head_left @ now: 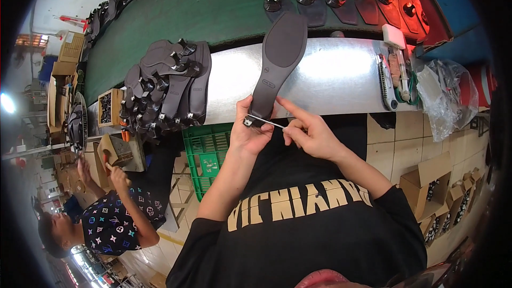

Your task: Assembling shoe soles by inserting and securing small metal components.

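Note:
My left hand (pixel 249 132) is closed around the heel end of a dark brown sandal (pixel 281 48), whose outsole faces me and whose toe points away over the metal bench. A small black strap piece with a shiny fitting sticks out at the heel, near my left fingers. In my right hand (pixel 313 135) is a thin metal rod-like tool (pixel 269 122), its handle hidden in the curled fingers. The rod lies across the heel strap. My right index finger is stretched toward the sole's edge.
Stacked sandals (pixel 170 82) lie left on the metal bench (pixel 229 80). Beyond runs a green belt (pixel 213 5) carrying sandals, some under red light. A utility knife (pixel 386 82) and plastic bag (pixel 445 96) lie right. A green crate (pixel 200 154) stands below; a co-worker (pixel 106 218) holds a hammer.

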The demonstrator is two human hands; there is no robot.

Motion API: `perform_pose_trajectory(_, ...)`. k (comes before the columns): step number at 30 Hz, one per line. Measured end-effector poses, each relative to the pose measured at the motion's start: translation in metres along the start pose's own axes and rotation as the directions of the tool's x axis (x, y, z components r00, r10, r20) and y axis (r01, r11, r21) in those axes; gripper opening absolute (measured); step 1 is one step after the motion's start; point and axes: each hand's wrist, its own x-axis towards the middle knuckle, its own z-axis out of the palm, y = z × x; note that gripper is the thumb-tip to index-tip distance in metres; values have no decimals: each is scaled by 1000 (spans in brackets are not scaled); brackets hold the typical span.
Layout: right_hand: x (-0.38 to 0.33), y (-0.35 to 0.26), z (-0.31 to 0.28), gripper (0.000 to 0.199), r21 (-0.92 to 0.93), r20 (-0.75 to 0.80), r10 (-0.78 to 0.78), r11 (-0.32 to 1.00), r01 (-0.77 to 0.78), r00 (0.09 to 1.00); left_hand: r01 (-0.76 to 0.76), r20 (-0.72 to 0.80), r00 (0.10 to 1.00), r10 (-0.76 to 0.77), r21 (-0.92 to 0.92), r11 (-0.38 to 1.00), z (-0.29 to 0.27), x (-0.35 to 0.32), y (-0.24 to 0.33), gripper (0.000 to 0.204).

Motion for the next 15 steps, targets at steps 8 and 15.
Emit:
perform_pose_trajectory(8, 9, 22, 15, 43, -97, -170, -155, 985, 140, 973, -51, 58, 997, 48, 56, 997, 5, -6, -6, 23)
perform_pose_trajectory(15, 9, -4, 0, 37, 227, 20, 197, 954, -197, 980, -337, -11, 935, 355, 287, 897, 2, -3, -4, 38)
